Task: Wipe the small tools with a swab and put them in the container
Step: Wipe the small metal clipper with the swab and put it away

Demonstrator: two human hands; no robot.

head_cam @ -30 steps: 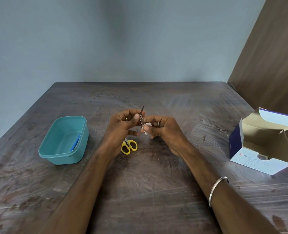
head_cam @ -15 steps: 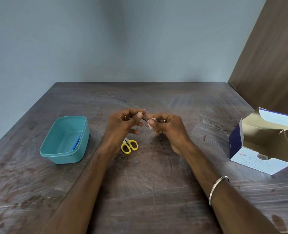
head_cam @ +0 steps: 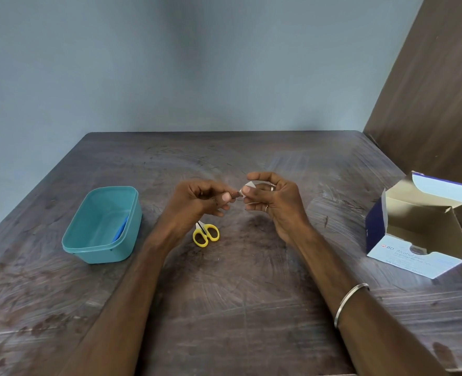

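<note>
Above the middle of the desk (head_cam: 251,308), the left hand (head_cam: 197,198) pinches a thin, stiff, likely slippery metal tool (head_cam: 234,195) by one end while the right hand (head_cam: 272,198) pinches the soft white swab (head_cam: 247,185) around its tip.

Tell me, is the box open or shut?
Open: the box's flap is lifted, showing its bare cardboard inside.
</note>
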